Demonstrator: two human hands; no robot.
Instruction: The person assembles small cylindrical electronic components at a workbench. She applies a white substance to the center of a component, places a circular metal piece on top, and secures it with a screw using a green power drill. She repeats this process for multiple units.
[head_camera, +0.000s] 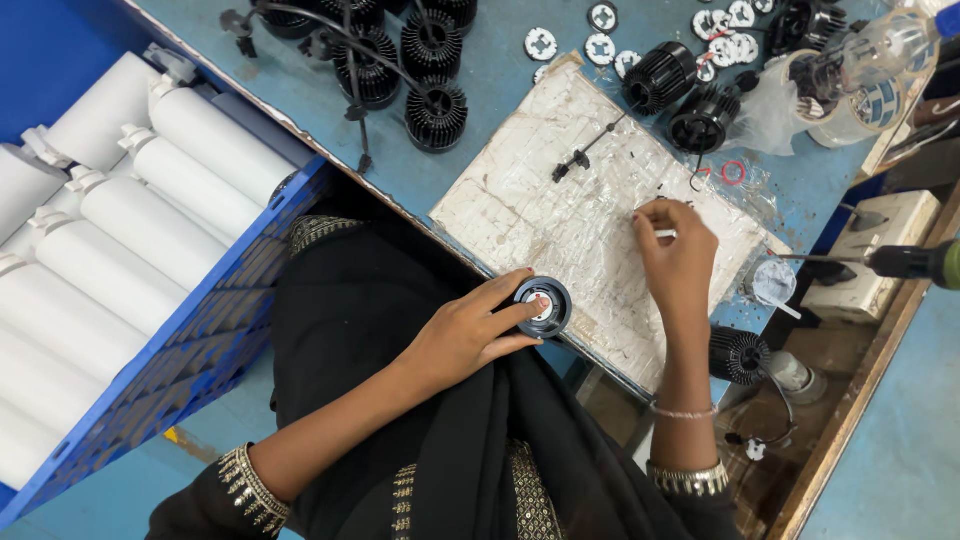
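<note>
Two hands at work on our tabletop (520, 90).
Left hand (462, 335) grip pinches black round housing (543, 306) at tabletop edge; right hand (680, 250) pinches small white stick (664, 234) over white board (570, 220); white tubes (150, 220) fill blue crate (215, 330) left.

1. A blue workbench (500, 90) carries everything.
2. A white, residue-crusted work board (560, 220) lies on it.
3. Black finned heat sinks (420, 60) cluster at the far edge.
4. Small white discs (600, 35) lie scattered nearby.
</note>
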